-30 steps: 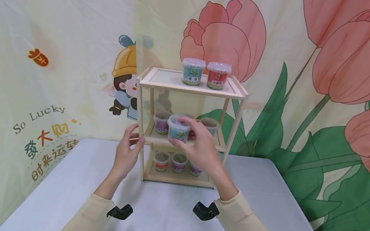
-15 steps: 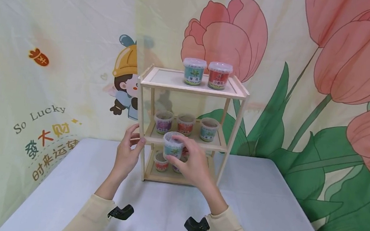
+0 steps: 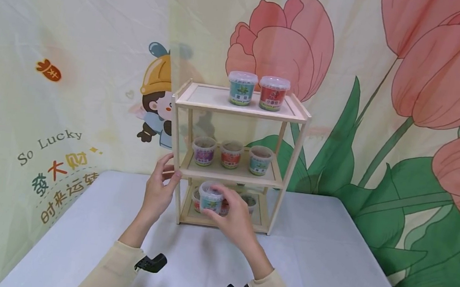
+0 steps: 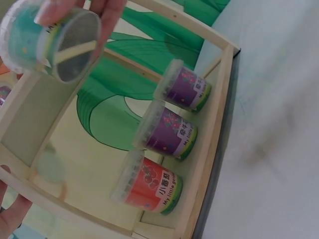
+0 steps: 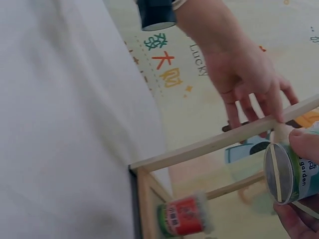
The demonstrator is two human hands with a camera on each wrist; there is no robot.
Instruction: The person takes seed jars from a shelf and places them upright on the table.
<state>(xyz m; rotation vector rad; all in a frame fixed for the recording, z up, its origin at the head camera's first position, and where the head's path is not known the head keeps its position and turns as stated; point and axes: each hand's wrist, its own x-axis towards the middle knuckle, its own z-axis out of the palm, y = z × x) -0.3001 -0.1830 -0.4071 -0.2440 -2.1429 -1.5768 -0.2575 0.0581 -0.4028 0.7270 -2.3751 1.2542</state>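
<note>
A three-tier wooden shelf [image 3: 239, 110] stands on the grey table. My right hand [image 3: 213, 201] pinches a small teal-labelled tub [image 3: 210, 197] by its clear lid and base, just in front of the bottom tier. The left wrist view shows the same teal tub [image 4: 45, 40] above the bottom tier, where two purple tubs [image 4: 172, 134] and a red tub [image 4: 149, 184] stand in a row. My left hand [image 3: 166, 176] grips the shelf's left front post [image 3: 173, 156] at middle-tier height; in the right wrist view the left hand's fingers [image 5: 259, 94] lie over the post.
The top tier carries a teal tub [image 3: 241, 88] and a red tub [image 3: 273, 93]. Purple, red and teal tubs [image 3: 232, 155] line the middle tier. A printed tulip backdrop [image 3: 383, 107] hangs close behind. Grey tabletop [image 3: 327, 254] extends left, right and in front.
My right hand has brought the teal tub down from middle-tier height to the front of the bottom tier. The left hand has stayed on the post.
</note>
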